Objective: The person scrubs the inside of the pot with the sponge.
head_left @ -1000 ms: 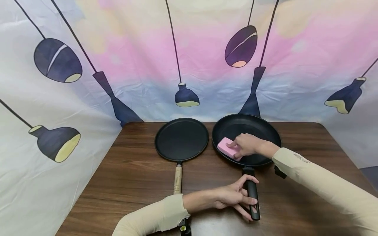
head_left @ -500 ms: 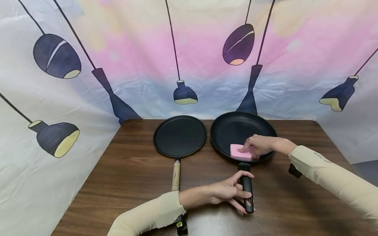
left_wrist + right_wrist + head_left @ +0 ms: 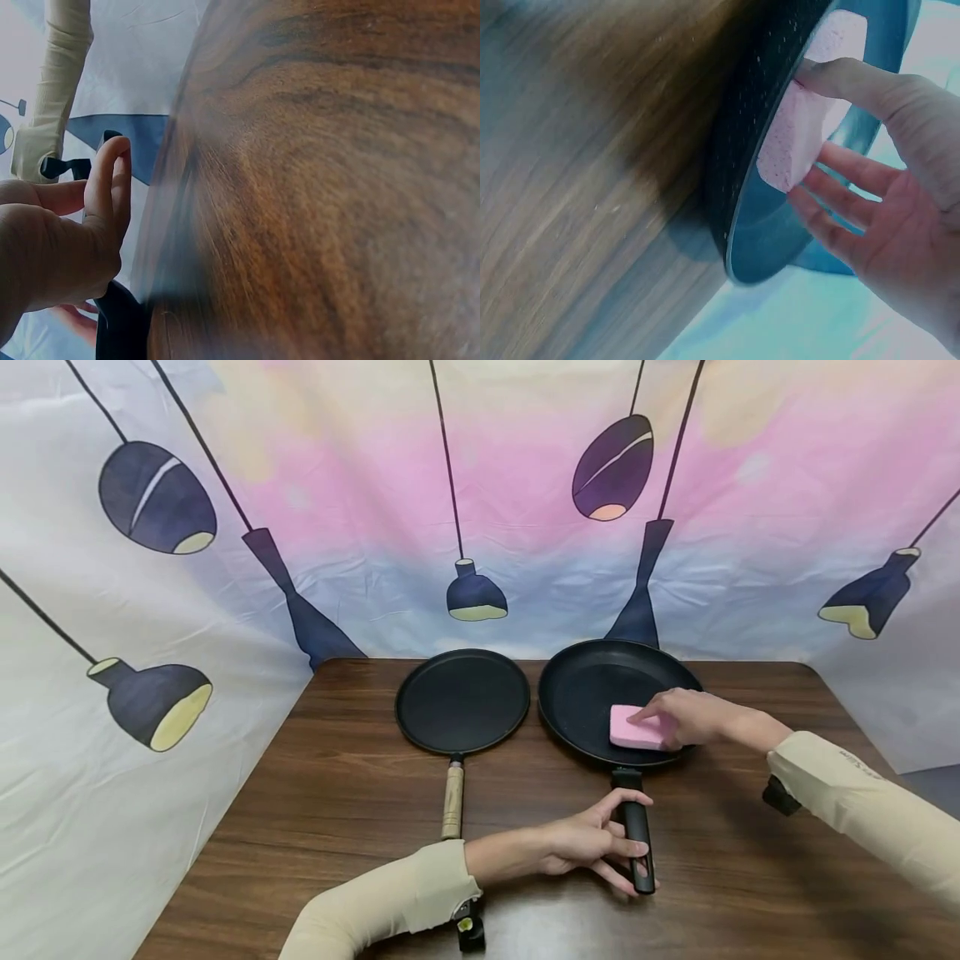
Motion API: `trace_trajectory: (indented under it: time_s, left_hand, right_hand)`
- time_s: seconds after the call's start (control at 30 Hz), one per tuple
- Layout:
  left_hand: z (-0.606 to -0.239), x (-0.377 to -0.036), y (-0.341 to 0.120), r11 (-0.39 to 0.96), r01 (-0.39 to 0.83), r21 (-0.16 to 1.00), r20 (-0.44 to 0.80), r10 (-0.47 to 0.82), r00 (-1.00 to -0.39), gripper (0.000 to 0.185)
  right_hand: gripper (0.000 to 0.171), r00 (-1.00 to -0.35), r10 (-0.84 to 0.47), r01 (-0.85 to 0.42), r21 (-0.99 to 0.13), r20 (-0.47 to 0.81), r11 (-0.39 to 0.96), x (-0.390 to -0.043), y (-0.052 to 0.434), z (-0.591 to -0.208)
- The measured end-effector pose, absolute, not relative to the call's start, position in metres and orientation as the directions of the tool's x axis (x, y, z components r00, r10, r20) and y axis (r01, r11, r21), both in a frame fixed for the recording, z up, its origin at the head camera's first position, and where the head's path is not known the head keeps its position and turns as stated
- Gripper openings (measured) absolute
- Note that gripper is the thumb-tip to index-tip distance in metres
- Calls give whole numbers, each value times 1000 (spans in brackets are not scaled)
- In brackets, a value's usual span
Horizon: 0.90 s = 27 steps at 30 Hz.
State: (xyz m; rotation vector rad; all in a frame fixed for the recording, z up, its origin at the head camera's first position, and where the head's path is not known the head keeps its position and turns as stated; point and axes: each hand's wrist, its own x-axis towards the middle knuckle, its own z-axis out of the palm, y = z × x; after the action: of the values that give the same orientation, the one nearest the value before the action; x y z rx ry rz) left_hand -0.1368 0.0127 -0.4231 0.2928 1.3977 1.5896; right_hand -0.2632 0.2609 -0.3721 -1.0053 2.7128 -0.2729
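Note:
My right hand (image 3: pixel 690 718) grips a pink sponge (image 3: pixel 636 728) against the inside of a deep black frying pan (image 3: pixel 585 693), at the pan's right front. In the right wrist view, thumb and fingers pinch the sponge (image 3: pixel 791 135) from opposite sides, just inside the pan's rim (image 3: pixel 739 217). My left hand (image 3: pixel 585 843) holds the pan's black handle (image 3: pixel 636 827), fingers around it, near the front of the table. In the left wrist view the left hand (image 3: pixel 60 240) shows at the left edge, with part of the dark handle (image 3: pixel 120 322) below it.
A flat black griddle pan (image 3: pixel 462 702) with a wooden handle (image 3: pixel 453 802) lies left of the frying pan; the left sleeve (image 3: pixel 397 893) reaches just in front of that handle. Both pans sit near the back edge of the wooden table (image 3: pixel 337 777), before a printed cloth backdrop (image 3: pixel 375 527).
The right hand has moved the sponge from the pan's left side along its front to the right side. The left hand keeps its hold on the handle.

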Motion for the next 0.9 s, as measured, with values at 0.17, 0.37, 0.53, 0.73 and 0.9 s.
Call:
trace_trajectory:
  time_s: [0.17, 0.37, 0.53, 0.73, 0.9]
  left_hand:
    - [-423, -138, 15, 111, -492, 863, -392, 763, -514, 53]
    - [-425, -138, 16, 103, -497, 861, -387, 768, -511, 54]
    - [-427, -138, 17, 96, -499, 861, -383, 769, -512, 54]
    - [-426, -138, 17, 94, -502, 860, -385, 766, -515, 54]
    - [-426, -138, 17, 90, -511, 855, -389, 762, -517, 55]
  right_hand:
    - [56, -797, -603, -577, -248, -33, 778, -270, 276, -368]
    - [60, -879, -471, -475, -223, 71, 851, -270, 295, -364]
    - [62, -920, -381, -393, -223, 93, 892, -270, 313, -363]
    - [64, -950, -304, -311, -223, 66, 924, -270, 338, -363]
    - [68, -972, -229, -233, -229, 44, 945, -269, 358, -363]
